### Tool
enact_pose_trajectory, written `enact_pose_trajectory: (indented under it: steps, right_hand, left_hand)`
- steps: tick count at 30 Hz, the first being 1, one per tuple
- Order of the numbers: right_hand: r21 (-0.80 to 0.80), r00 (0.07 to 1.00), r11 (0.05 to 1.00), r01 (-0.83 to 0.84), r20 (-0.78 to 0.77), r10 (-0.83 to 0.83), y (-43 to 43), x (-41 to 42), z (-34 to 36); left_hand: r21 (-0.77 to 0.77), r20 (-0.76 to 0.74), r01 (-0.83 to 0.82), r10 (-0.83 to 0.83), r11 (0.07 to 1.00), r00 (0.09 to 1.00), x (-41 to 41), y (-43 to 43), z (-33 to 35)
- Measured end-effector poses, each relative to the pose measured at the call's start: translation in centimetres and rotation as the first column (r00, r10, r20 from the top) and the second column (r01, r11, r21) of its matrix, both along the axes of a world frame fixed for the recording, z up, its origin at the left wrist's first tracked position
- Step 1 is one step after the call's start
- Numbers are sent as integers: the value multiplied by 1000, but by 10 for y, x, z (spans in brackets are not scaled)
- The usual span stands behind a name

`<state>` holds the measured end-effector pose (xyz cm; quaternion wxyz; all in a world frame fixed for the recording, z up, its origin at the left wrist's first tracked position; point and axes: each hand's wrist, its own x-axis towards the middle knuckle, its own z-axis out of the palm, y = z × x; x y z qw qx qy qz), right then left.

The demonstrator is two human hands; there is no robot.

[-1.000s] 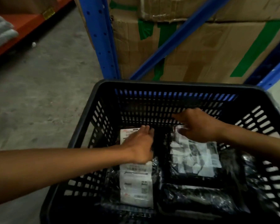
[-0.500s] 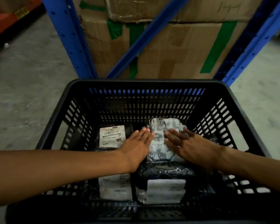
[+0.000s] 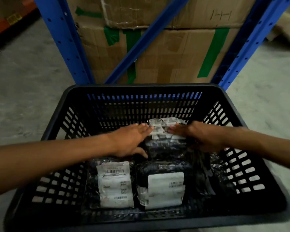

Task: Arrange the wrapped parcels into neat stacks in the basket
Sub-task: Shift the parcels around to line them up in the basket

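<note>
A black slatted plastic basket [image 3: 146,88] holds several parcels wrapped in dark plastic with white labels. The far middle parcel [image 3: 164,141] lies between my two hands. My left hand [image 3: 132,141] rests flat against its left side, fingers stretched onto its top edge. My right hand [image 3: 196,136] lies flat on its right side, fingers apart. Two more parcels sit near me: one at the front left [image 3: 115,185] and one at the front middle [image 3: 166,186], labels up. Further dark wrapped parcels [image 3: 219,174] fill the right side.
Behind the basket stands a blue metal rack [image 3: 64,41] with a diagonal brace, holding large cardboard boxes [image 3: 171,52] with green tape. Grey concrete floor [image 3: 23,84] lies to the left and right. An orange shelf edge [image 3: 0,25] shows at the top left.
The view has shifted so the basket sits more centred. My left hand slid from the left parcels to the far middle parcel, and both hands now flank it closely.
</note>
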<state>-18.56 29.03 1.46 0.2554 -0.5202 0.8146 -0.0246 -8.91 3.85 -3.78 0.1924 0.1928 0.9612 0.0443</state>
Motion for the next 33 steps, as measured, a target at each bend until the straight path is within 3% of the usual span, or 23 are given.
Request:
enact_pose_trajectory:
  steps: [2,4,7,8,10,11,12,14,16,18,21,24,26,28,30,33]
  right_hand:
    - [-98,995,990,97,29,-94,-1,-12,21]
    - [-187,972,957,221,121,-201,-2,-27,42]
    - [-300,785,795,528,530,-321,-10,-44,67]
    - [-315,685,703,638,650,-330,-18,-47,71]
    - [-270,487,523,808,807,-335,-38,-42,71]
    - [-202,385,480,854,866,-320,-49,-37,66]
    - [-122,291,473,873,907,-305,-59,-31,59]
    - [-13,179,503,864,943,-282,-76,-14,36]
    - [21,161,504,863,936,-314,-95,3,13]
    - [42,152,416,908,894,-421,-117,15,-8]
    - [125,65,340,932,866,-496,-151,28,-38]
    - [166,16,290,942,845,-535,-180,29,-59]
    - [101,86,260,960,781,-618,-194,24,-73]
    - [30,239,324,945,612,-754,-200,24,-88]
    - [2,336,385,923,480,-810,-197,26,-96]
    - [3,362,413,911,477,-801,-190,24,-96]
  left_hand:
    - [236,126,-104,75,966,989,-12,-18,29]
    - [362,167,-203,151,910,974,-17,-34,54]
    - [452,282,-399,297,798,913,-9,-42,78]
    - [522,349,-496,357,694,867,-5,-42,82]
    - [643,541,-693,447,326,712,1,-44,86]
    - [637,642,-760,457,130,616,4,-46,88]
    - [590,718,-807,463,-9,520,7,-49,89]
    - [436,820,-885,479,-166,314,17,-55,85]
    - [298,857,-918,497,-261,137,30,-61,76]
    - [266,823,-926,563,-268,74,39,-68,63]
    - [297,683,-944,723,-145,104,45,-80,43]
    - [288,594,-952,799,-104,93,45,-92,35]
    - [302,573,-953,804,-27,159,44,-95,31]
    - [282,526,-953,813,109,249,43,-89,27]
    - [287,436,-938,845,194,308,40,-79,23]
    - [313,328,-936,906,161,266,36,-71,26]
